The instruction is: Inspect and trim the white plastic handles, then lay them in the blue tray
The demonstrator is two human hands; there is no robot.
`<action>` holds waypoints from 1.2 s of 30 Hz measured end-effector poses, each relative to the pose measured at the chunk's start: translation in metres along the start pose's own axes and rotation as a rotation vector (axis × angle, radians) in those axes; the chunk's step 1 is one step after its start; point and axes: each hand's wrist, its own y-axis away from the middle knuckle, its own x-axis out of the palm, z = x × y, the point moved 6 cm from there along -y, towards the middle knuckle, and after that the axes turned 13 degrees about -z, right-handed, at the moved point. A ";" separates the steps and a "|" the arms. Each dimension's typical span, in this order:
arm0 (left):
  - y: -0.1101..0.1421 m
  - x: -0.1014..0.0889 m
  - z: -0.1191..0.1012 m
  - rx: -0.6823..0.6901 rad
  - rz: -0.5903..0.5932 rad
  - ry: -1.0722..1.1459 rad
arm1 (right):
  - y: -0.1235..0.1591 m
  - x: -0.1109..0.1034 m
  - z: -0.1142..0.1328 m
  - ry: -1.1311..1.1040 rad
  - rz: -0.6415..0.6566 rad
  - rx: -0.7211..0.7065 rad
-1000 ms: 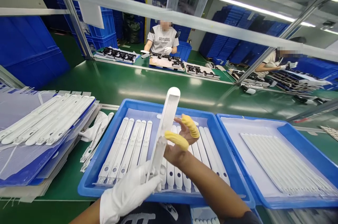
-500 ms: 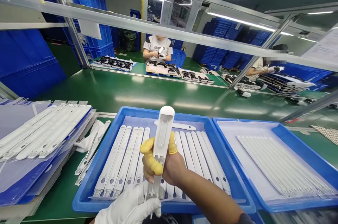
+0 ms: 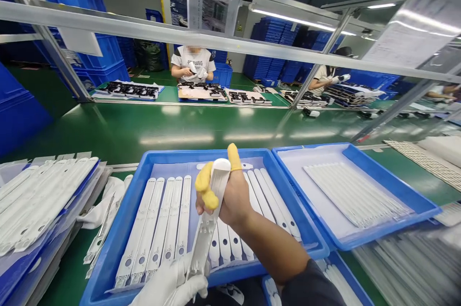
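Note:
A long white plastic strip (image 3: 205,229), with a ribbed hollow inner side and a rounded top end, is held tilted over the blue tray (image 3: 151,156). My left hand (image 3: 173,282), in a white glove, grips its lower end. Near the upper end, my right hand (image 3: 234,195) wraps round the strip; yellow finger covers sit on several of its fingertips, and its thumb points up. Beneath, similar white strips (image 3: 158,224) lie in rows in the tray, some showing their inner side, others their smooth face. One more strip lies crosswise at the tray's back, partly hidden by my hand.
A second blue tray (image 3: 392,171) at the right holds a block of white strips (image 3: 353,190). Stacked sheets with strips (image 3: 46,200) stand at the left, beside a white cloth (image 3: 103,205). A metal rail (image 3: 230,44) crosses ahead; co-workers (image 3: 192,63) sit beyond the green table.
The view has swung to the right. My right hand has moved up the strip toward its rounded end, and its thumb has lifted. My left hand keeps the lower end.

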 end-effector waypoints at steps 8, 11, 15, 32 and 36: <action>0.010 -0.003 -0.017 0.011 0.113 0.179 | 0.014 0.012 -0.020 -0.018 0.075 0.064; 0.013 -0.009 -0.024 -0.005 0.121 0.409 | 0.018 0.017 -0.025 -0.031 0.098 0.079; 0.019 -0.013 -0.039 0.006 0.233 0.703 | 0.012 0.019 -0.014 -0.150 0.034 0.051; 0.022 -0.032 -0.063 -0.047 0.011 0.586 | -0.029 -0.007 0.001 0.075 -0.261 -0.155; 0.014 -0.029 -0.058 0.021 0.017 0.767 | -0.026 -0.004 -0.006 0.023 -0.230 -0.069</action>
